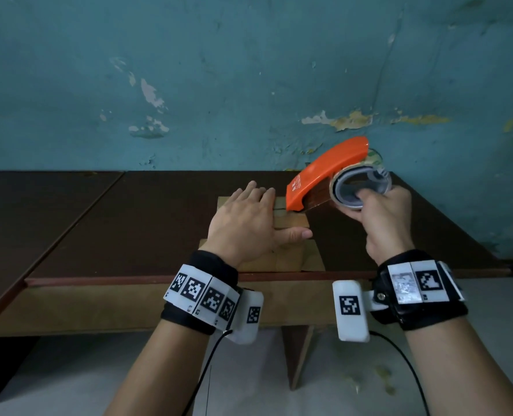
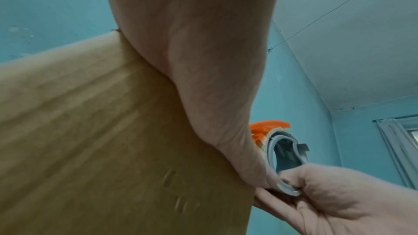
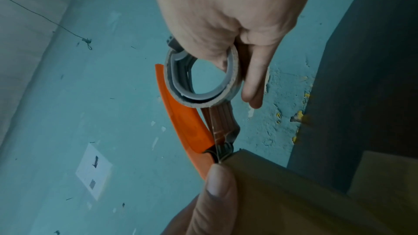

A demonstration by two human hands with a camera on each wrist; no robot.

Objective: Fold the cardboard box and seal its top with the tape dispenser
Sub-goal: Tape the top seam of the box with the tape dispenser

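Dark brown wooden table (image 1: 99, 223) is carrying the small brown cardboard box (image 1: 291, 256), flaps already folded shut, sitting at the near edge around 6 o'clock of the tabletop. Left hand (image 1: 246, 223) is lying flat on the box top, fingers straight and spread, thumb (image 1: 294, 235) pointing toward 3 o'clock, pressing the flaps down. Right hand (image 1: 384, 223) is gripping the orange plastic tape dispenser with its grey tape roll (image 1: 327, 175), fingers curled round the roll, nose of the dispenser touching the box top at its 1 o'clock corner, just beside the left fingertips.

Risks, judging from here: the blade end is sitting very close to the left fingers in the right wrist view, so a pull toward 6 o'clock could be nicking them. Flat hand is covering the seam, so tape may be running off-centre or stopping short. Box is light and near the table edge; a hard pull could be dragging it off. Tape could be failing to stick if the nose is lifting.
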